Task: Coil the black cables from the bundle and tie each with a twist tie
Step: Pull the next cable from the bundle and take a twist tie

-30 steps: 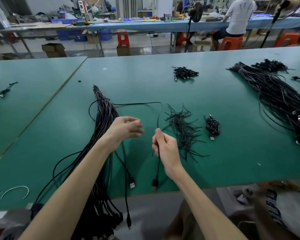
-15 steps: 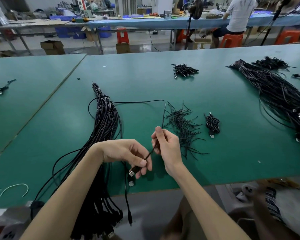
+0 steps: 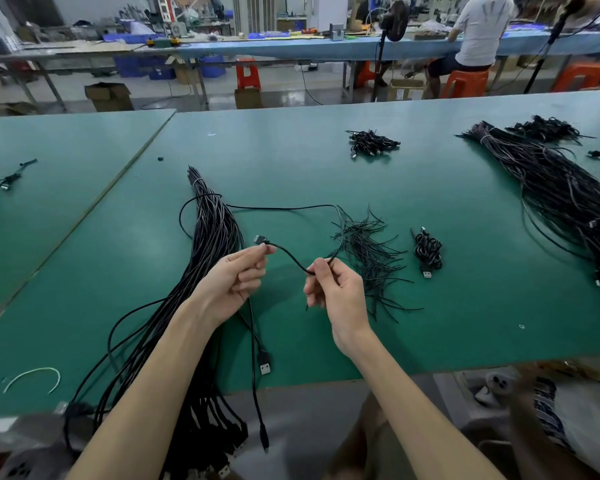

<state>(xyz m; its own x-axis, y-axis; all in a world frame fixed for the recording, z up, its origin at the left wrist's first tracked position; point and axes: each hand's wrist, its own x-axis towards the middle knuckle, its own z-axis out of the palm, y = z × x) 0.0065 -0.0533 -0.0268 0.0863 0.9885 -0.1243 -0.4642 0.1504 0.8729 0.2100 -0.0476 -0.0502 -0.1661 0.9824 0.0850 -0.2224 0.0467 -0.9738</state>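
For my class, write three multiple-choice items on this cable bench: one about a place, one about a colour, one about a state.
1. Where do the loose twist ties lie?
A) in a drawer
B) on a stool
C) on the table, just beyond the right hand

2. What colour is the table?
A) red
B) green
C) white

3. What is the left hand doing?
A) pinching the cable just behind its plug
B) lying flat on the table
C) holding scissors

Answers:
1 C: the ties are spread on the table just past the right hand's fingers.
2 B: the surface is green throughout.
3 A: thumb and fingers close on the cable, and the plug sticks out past them.
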